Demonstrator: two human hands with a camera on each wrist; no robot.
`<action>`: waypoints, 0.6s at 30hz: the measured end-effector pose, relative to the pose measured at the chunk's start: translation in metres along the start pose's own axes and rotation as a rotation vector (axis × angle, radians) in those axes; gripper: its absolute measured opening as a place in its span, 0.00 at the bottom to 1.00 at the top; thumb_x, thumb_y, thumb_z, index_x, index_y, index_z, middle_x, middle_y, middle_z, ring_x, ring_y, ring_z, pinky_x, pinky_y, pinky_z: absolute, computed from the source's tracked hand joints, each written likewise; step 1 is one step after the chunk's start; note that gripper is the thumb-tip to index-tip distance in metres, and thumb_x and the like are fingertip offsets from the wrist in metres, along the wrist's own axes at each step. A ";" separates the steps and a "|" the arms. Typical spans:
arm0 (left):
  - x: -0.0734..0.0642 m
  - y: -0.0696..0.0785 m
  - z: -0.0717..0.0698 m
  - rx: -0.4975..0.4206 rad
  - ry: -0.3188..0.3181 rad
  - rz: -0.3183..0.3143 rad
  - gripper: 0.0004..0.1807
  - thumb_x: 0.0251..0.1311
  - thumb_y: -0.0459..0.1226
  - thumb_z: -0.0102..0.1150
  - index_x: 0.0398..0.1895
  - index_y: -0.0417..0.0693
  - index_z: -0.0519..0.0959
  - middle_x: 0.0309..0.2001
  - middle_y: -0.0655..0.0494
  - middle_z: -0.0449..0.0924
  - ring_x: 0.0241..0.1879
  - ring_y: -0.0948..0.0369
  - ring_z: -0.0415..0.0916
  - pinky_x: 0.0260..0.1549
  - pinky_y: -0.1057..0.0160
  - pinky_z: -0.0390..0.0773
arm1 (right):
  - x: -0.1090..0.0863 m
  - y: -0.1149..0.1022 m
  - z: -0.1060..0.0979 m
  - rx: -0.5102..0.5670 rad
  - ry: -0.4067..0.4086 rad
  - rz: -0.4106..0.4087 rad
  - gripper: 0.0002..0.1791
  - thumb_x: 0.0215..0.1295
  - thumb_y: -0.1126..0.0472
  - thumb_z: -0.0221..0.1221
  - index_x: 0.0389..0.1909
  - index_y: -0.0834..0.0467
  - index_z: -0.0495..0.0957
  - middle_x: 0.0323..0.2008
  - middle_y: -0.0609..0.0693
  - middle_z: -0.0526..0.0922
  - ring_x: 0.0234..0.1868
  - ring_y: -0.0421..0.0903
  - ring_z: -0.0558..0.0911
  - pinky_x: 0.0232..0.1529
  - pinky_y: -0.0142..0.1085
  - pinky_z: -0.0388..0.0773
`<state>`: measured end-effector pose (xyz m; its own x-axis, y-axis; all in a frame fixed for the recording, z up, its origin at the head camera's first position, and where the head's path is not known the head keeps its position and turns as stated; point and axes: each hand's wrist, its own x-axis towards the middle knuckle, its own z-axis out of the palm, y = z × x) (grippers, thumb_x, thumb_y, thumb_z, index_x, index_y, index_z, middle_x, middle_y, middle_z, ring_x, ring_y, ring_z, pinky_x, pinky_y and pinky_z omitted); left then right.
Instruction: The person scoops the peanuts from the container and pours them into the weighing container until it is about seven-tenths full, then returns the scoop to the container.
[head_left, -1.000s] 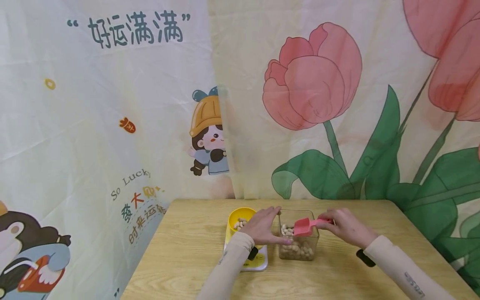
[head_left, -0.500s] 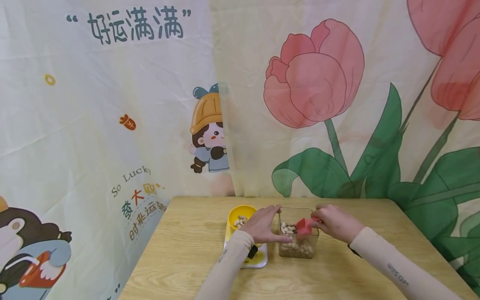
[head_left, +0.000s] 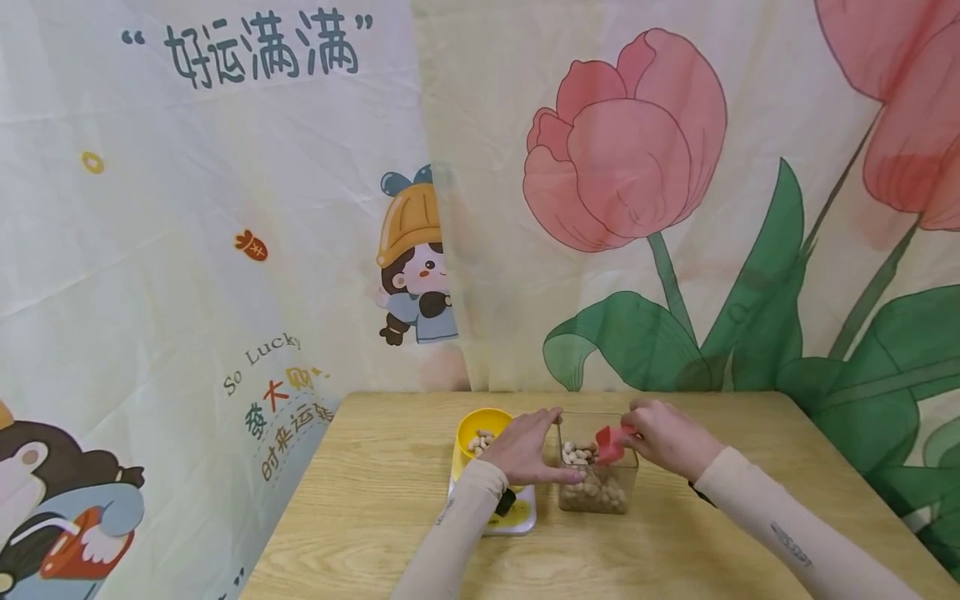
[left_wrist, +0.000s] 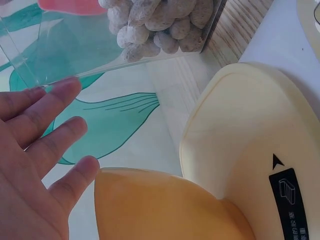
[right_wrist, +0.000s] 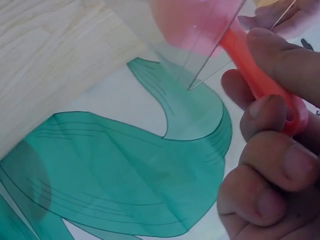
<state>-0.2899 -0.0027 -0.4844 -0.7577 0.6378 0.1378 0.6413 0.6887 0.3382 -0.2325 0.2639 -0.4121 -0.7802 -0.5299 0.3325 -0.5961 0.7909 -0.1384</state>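
Note:
A clear, square plastic box [head_left: 632,485] holds peanuts in their shells [head_left: 579,455]. My right hand [head_left: 671,437] grips the handle of a pink scoop [right_wrist: 257,75], whose blade [head_left: 611,447] is tilted down inside the box near its right wall. My left hand [head_left: 525,454] spreads across the box's left side, thumb along the front rim and fingertips at the far left corner. In the left wrist view its fingers [left_wrist: 55,135] are extended, with fingertips at the box wall. Just left of the box, a yellow bowl [head_left: 468,429] with some peanuts stands on a kitchen scale [head_left: 521,523].
Everything stands on a light wooden table [head_left: 360,500]. Behind it hangs a cloth backdrop [head_left: 487,250] printed with tulips and cartoon figures. My left forearm passes over part of the scale.
My right hand has tipped the scoop from roughly level at the rim to slanting down into the box, moving slightly left. The left hand stays at the box.

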 end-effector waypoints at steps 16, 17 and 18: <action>0.000 -0.003 0.001 -0.020 0.007 -0.011 0.61 0.47 0.77 0.57 0.81 0.61 0.52 0.76 0.64 0.61 0.73 0.55 0.62 0.71 0.49 0.63 | 0.001 0.015 0.013 0.015 -0.007 -0.073 0.08 0.60 0.57 0.72 0.28 0.54 0.83 0.26 0.39 0.74 0.23 0.32 0.72 0.23 0.28 0.75; 0.000 -0.002 0.001 -0.024 0.007 -0.012 0.61 0.47 0.77 0.58 0.81 0.61 0.52 0.75 0.64 0.61 0.73 0.55 0.62 0.71 0.49 0.63 | 0.002 0.015 0.014 0.012 -0.025 -0.069 0.07 0.60 0.58 0.72 0.30 0.55 0.84 0.27 0.40 0.75 0.24 0.32 0.74 0.24 0.28 0.77; 0.000 -0.002 0.001 -0.026 0.008 -0.012 0.61 0.47 0.77 0.58 0.81 0.61 0.52 0.75 0.64 0.62 0.73 0.55 0.62 0.71 0.49 0.63 | 0.003 0.016 0.014 0.008 -0.042 -0.068 0.06 0.60 0.58 0.72 0.31 0.55 0.85 0.27 0.41 0.76 0.25 0.33 0.75 0.25 0.29 0.78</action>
<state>-0.2913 -0.0035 -0.4862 -0.7662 0.6270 0.1409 0.6290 0.6869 0.3641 -0.2469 0.2707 -0.4268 -0.7448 -0.5952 0.3017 -0.6497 0.7500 -0.1243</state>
